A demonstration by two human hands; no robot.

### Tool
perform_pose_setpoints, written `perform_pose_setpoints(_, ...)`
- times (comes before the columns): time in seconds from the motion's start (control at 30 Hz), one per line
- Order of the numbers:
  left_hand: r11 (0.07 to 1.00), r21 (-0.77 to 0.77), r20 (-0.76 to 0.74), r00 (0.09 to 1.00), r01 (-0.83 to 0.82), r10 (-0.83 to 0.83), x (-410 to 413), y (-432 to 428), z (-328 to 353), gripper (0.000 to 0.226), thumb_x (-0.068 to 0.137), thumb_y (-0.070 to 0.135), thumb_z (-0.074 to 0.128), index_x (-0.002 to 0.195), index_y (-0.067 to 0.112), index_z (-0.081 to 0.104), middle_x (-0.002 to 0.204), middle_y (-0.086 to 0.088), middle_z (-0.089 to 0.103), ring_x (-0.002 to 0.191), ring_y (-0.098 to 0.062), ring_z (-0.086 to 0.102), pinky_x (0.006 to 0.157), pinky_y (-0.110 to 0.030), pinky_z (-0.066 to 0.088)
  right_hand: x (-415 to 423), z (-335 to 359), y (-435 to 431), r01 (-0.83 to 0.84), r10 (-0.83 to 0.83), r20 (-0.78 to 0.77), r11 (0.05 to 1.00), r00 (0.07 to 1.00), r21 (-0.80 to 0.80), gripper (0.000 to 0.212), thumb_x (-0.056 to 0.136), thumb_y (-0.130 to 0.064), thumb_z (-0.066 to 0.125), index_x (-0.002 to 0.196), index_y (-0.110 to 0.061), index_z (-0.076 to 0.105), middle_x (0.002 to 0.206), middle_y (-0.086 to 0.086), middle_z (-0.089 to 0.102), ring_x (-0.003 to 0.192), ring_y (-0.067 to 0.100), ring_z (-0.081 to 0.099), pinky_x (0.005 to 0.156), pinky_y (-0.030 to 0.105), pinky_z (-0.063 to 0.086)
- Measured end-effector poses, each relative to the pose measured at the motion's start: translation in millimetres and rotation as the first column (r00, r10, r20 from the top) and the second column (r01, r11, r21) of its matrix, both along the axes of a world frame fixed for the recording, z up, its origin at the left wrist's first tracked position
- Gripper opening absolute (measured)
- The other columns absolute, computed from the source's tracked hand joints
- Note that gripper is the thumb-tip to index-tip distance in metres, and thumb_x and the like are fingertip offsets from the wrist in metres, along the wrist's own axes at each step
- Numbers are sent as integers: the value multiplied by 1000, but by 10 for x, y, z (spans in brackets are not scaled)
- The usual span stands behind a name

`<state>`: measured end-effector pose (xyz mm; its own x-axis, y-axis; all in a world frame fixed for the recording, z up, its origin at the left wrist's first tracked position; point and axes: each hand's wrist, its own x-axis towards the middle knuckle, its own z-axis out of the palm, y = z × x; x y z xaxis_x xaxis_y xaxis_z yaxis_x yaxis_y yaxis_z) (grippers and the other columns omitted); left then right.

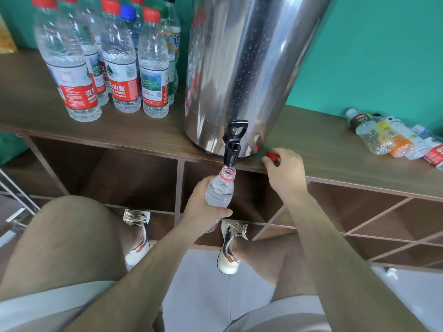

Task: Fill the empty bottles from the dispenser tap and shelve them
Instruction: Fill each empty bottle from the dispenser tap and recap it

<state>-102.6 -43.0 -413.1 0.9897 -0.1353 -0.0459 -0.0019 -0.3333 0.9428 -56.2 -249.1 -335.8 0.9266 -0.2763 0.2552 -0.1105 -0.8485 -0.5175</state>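
Gripping the uncapped bottle (220, 191) mid-body in the left hand (201, 209) just below the tap (231, 144), pinching the cap (271, 156) in the right hand (286, 173) beside it; thin, squashy, probably slippery, so squeeze lightly.

Teal wall (359, 56) far; grey floor tiles (199, 283) near; metal frame (21, 200) left; yellow packet (6, 37) far left.
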Motion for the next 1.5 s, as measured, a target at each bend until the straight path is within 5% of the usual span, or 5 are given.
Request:
perform_pose_setpoints(0.3,998,-12,-4,999,55,-55,-191,-41,80,73,73,8,93,122,34,45,105,25,52,91,7,57,69,6,38,-688,360,184,-330,341,-126,938,932,103,36,89,-14,80,123,-18,67,81,-9,63,61,3,55,72,21,50)
perform_pose_setpoints(0.9,964,23,113,957,265,-266,-616,-44,423,56,78,1,84,106,36,52,100,8,63,92,-8,63,70,-3,45,-1168,811,225,-588,566,-215,807,796,-51,36,90,-8,81,123,-20,77,118,-2,68,98,15,66,96,30,54)
perform_pose_setpoints(1.07,963,-9,109,958,269,-266,-667,-26,490,50,75,-2,82,108,26,56,105,-7,65,88,-13,63,70,-10,47,-1115,1036,334,-562,433,-448,800,782,-209,31,99,-40,71,120,-19,76,104,-4,67,97,19,63,84,33,50)
perform_pose_setpoints(1.33,941,-91,71,945,325,-319,-643,12,525,68,72,8,87,124,38,55,110,15,62,101,4,60,86,-28,55,-1101,1103,373,-593,552,-362,325,751,-737,59,106,-63,23,86,-17,54,76,1,55,75,28,52,59,34,34)
perform_pose_setpoints(1.5,950,-141,97,959,278,-267,-725,-27,613,67,75,10,88,124,40,53,110,17,63,101,12,60,76,-12,50,-1092,1189,514,-430,298,-311,594,903,-679,63,106,-52,27,60,-13,42,58,4,43,59,28,45,54,31,19)
